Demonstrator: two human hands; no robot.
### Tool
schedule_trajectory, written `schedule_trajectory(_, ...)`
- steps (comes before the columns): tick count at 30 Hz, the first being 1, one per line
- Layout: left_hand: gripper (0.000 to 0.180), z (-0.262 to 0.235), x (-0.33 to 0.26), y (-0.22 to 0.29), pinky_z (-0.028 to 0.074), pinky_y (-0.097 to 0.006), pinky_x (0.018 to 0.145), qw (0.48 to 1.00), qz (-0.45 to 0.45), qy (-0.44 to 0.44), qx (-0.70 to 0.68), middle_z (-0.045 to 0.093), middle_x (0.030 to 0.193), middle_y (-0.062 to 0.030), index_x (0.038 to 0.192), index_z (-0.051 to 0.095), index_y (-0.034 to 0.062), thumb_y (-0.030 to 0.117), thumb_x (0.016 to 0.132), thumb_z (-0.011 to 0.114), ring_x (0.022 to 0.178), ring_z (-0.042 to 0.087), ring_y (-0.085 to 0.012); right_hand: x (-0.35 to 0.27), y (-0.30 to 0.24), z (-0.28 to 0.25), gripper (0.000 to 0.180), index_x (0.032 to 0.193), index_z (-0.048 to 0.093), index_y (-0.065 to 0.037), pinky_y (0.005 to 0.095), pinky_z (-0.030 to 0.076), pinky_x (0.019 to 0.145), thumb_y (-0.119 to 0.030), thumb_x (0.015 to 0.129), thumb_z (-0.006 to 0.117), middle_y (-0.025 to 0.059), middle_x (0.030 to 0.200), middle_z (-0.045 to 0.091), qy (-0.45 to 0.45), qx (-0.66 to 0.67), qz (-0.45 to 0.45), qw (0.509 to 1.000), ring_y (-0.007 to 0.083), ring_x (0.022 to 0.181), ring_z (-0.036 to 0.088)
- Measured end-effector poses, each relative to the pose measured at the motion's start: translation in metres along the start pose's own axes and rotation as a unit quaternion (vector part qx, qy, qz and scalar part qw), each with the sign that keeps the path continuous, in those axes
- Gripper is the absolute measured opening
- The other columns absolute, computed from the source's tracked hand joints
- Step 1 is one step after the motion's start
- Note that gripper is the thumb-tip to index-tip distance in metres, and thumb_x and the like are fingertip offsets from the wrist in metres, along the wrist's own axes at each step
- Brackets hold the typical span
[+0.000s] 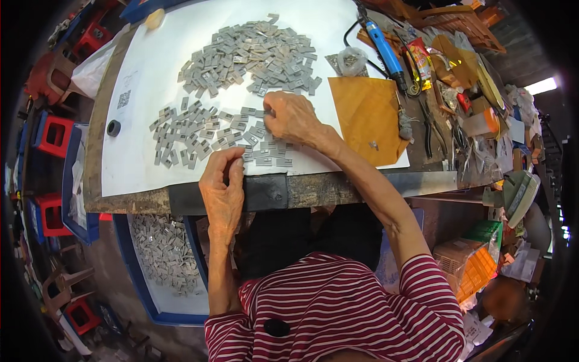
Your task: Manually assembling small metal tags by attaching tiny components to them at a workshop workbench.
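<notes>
Small flat grey rectangular pieces, each with a dark mark, lie spread in a loose group (192, 134) on white paper (136, 172). Behind them rises a larger heap of the same pieces (247, 54). My right hand (294, 119) is at the right side of the spread group, fingers curled down against the pieces; what they pinch is hidden. By the table's front edge, my left hand (222, 184) has its thumb and forefinger bent toward each other beside the nearest pieces. Whether a piece sits between those fingertips is too small to tell.
A blue pen-shaped power tool (385, 51) with a cord, a brown sheet (365, 120) and pliers (429, 130) are on the right. A black ring-shaped object (113, 128) stands left. Below the table, a blue bin (142, 289) contains more grey pieces.
</notes>
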State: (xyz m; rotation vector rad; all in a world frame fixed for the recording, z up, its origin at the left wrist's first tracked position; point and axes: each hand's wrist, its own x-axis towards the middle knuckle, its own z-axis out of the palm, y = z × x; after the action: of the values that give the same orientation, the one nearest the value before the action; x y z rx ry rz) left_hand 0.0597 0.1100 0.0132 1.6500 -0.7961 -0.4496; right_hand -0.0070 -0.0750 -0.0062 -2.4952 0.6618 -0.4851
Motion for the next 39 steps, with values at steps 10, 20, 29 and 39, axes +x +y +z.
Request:
schedule_trajectory(10,0.013,0.007,0.002,-0.001,0.043,-0.022,0.066,1.0,0.005,-0.016,-0.01,0.057,0.081,-0.0039,0.093,0.06,-0.0021,-0.002,0.083,0.053,0.073,0.052,-0.0099,0.0,0.012,-0.017,0.017,0.076,0.057,0.0,0.0375,0.045,0.062,-0.016,0.072,0.055,0.0145,0.07,0.059,0.041,0.079,-0.005,0.996,0.0288,0.066,0.057)
schedule_trajectory(20,0.013,0.053,0.036,0.016,0.045,-0.035,0.067,0.976,0.147,-0.119,0.105,0.058,0.083,-0.0179,0.091,0.058,-0.0025,-0.001,0.079,0.052,0.074,0.058,-0.0308,-0.047,0.065,-0.072,0.016,0.082,0.058,0.002,0.0273,0.042,0.056,-0.013,0.078,0.054,0.0053,0.066,0.054,0.057,0.077,0.08,0.992,0.0122,0.06,0.05)
schedule_trajectory(29,0.011,0.118,0.072,0.0,0.045,-0.04,0.069,0.908,0.237,-0.148,0.313,0.053,0.082,-0.016,0.083,0.057,0.0005,0.006,0.074,0.059,0.078,0.054,-0.033,-0.101,0.068,-0.103,0.014,0.082,0.057,0.001,0.0356,0.045,0.063,-0.011,0.077,0.051,0.0141,0.073,0.058,0.125,0.091,0.121,0.981,0.0258,0.068,0.058)
schedule_trajectory(39,0.015,0.128,0.073,-0.003,0.044,-0.041,0.064,0.883,0.27,-0.163,0.346,0.054,0.079,-0.0143,0.081,0.057,0.0034,-0.002,0.068,0.057,0.076,0.054,-0.0313,-0.159,0.089,-0.112,0.009,0.083,0.057,0.001,0.0335,0.044,0.06,-0.007,0.079,0.054,0.0127,0.075,0.056,0.128,0.005,0.105,0.986,0.0269,0.066,0.057)
